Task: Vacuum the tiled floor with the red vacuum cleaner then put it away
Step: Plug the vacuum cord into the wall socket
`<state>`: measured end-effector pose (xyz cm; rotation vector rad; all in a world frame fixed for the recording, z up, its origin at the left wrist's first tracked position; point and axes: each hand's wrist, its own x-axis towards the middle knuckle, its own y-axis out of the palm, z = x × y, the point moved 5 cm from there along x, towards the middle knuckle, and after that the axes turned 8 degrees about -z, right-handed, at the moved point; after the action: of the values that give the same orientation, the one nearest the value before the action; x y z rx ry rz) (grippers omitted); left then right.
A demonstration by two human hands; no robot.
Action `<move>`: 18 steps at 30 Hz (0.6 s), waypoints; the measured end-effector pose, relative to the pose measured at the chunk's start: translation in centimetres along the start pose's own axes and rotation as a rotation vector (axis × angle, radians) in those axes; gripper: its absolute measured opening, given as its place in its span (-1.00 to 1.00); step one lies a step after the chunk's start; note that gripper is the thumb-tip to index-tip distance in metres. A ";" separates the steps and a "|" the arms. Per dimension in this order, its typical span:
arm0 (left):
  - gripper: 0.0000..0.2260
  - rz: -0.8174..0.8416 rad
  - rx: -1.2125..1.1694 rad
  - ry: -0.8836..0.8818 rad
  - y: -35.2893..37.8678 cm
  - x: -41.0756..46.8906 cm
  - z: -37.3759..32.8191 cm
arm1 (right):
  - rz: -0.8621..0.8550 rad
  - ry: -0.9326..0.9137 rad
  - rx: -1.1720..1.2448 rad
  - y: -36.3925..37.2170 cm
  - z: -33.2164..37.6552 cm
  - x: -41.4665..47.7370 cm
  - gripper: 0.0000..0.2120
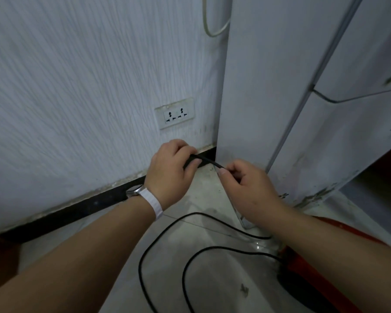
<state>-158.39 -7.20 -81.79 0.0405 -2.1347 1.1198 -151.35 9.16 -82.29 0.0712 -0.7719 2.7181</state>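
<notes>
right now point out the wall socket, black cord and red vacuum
wall socket (176, 114): head view, faceplate middle
black cord (207, 161): head view, taut upper stretch
red vacuum (292, 261): head view, red body

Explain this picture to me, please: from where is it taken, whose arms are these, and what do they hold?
There is no machine here. One camera sits on a person's head and looks forward and down, so you see that person's own two bare arms. The left hand, with a white watch strap at the wrist, curls its fingers round a black power cord. The right hand pinches the same cord a little further along. More of the cord lies in loops on the tiled floor and runs toward the red vacuum cleaner at the lower right. On the wall above the hands is a double wall socket; nothing is plugged into it.
</notes>
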 end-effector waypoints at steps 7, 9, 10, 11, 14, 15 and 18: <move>-0.75 0.042 0.040 0.265 -0.4 1.9 0.7 | 0.081 0.044 0.039 1.0 1.5 1.2 -0.82; -0.77 0.028 0.046 0.329 -0.6 2.4 0.5 | 0.077 0.019 0.034 1.4 2.6 2.2 -0.81; -0.76 0.024 0.042 0.359 -0.8 2.6 0.3 | 0.074 0.011 0.044 1.6 3.1 2.7 -0.81; -0.75 0.026 0.039 0.380 -1.0 2.9 0.3 | 0.069 0.007 0.048 1.8 3.5 3.2 -0.80; -0.65 0.034 0.046 0.307 -2.4 3.8 1.4 | 0.044 -0.005 0.018 2.1 4.3 3.7 -0.77; -0.61 0.042 0.048 0.270 -2.9 3.9 2.1 | 0.048 -0.005 0.012 2.1 4.5 3.6 -0.77; -0.60 0.116 0.043 0.265 -3.4 3.6 3.6 | 0.078 -0.007 -0.020 2.2 4.7 3.1 -0.78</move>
<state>-162.03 -10.91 -78.55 -0.2040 -1.8969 1.1675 -155.12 5.86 -78.97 0.0469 -0.8197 2.7840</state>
